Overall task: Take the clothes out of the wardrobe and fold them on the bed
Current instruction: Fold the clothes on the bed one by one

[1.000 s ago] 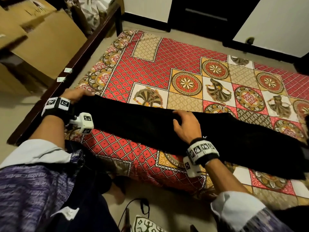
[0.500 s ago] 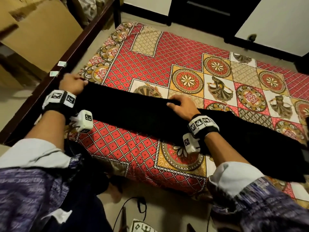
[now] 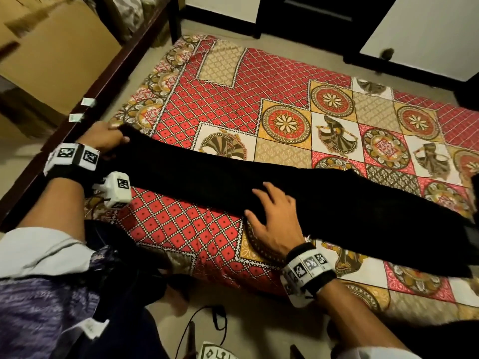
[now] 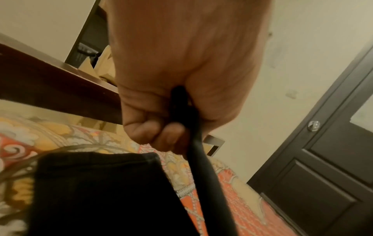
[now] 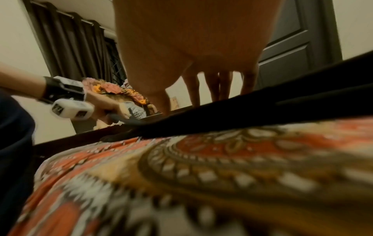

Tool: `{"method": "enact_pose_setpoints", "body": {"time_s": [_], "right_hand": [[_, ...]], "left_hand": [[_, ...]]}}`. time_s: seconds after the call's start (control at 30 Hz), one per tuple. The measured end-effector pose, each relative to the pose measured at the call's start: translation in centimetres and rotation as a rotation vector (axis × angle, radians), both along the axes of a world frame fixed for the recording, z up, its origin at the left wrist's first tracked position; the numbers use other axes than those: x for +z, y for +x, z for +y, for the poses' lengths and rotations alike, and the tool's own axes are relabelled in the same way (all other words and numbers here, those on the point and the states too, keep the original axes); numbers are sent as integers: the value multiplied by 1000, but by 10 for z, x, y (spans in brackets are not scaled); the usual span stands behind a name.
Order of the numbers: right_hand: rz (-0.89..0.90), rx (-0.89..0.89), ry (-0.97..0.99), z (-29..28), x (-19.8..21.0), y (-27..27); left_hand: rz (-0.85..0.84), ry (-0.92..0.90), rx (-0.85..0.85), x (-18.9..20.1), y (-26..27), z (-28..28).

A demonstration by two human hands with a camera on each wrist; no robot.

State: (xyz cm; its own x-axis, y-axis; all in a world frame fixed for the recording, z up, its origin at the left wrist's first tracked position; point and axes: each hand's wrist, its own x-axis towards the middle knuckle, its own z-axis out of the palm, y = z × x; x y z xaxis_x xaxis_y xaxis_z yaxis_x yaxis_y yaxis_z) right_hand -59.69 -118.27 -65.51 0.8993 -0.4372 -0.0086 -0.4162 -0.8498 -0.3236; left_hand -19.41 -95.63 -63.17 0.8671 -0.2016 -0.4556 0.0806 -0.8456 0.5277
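Garment: long black garment (image 3: 259, 185) stretched flat across the patterned bedspread (image 3: 233, 99), its narrow end at the bed's left edge
Left hand: the left hand (image 3: 103, 136) pinches the garment's narrow end, fingers curled round the top layer
Right hand: the right hand (image 3: 274, 224) rests on the garment's near edge mid-length, fingers straight and spread
Beyond the bed: dark door (image 4: 322, 159); cardboard boxes (image 3: 51, 47) left of the bed frame
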Motion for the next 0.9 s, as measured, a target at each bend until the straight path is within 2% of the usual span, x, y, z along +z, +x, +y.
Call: {"method": "enact_pose_setpoints", "body": {"time_s": [0.07,0.13,0.2,0.27,0.57,0.73,0.83,0.9], "right_hand": [[152,75,-5,9,-12,-18],[223,107,-12,12,-23,-30],[225,110,-19,12,-27,-33],[229,90,-11,12,-23,-33],[276,85,-5,26,-20,-45],[279,79,25,27,-18,-42],[270,37,51,25,-18,-40],[289,42,41,26,-18,-41]], "left_hand": [[-96,-52,59,3,0,-4],[-150,-7,68,2,-9,-1],[-134,116,36,-5,-19,6],[-133,160,-6,-7,-27,8],[-130,145,27,-4,-29,10],[-47,129,76,-11,-20,16],[-98,118,140,-13,-16,22],[-164,121,209,-31,-5,28]]}}
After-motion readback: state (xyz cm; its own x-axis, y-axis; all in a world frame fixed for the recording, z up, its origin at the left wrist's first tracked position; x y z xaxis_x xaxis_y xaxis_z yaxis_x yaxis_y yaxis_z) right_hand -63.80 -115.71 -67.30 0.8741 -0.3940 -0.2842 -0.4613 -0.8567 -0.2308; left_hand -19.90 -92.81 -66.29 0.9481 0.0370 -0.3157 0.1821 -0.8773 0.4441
